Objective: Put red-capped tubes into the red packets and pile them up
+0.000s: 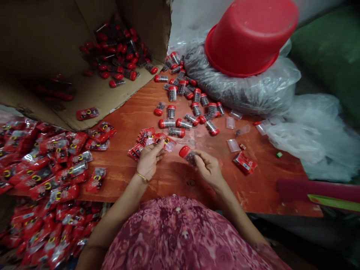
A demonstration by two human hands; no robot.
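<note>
My left hand [149, 159] pinches a small red printed sachet [168, 142] with a clear window, just above the table. Beside its fingers, a fanned pile of similar flat sachets [144, 137] lies on the wood. In my right hand [207, 167] is a small clear jar [190, 155] with a red lid and dark contents, tilted with its lid toward the left hand. Sachet and jar are close but apart. Several more red-lidded jars [176, 132] lie loosely on the table beyond my hands.
A cardboard box [135, 88] holding jars stands open at the left. Filled red packets [67, 150] heap at the table's left edge and below. A red tub [250, 37] sits upside down on a plastic bag [230, 90]. Clear empty containers [233, 145] and a red pack [244, 163] lie right.
</note>
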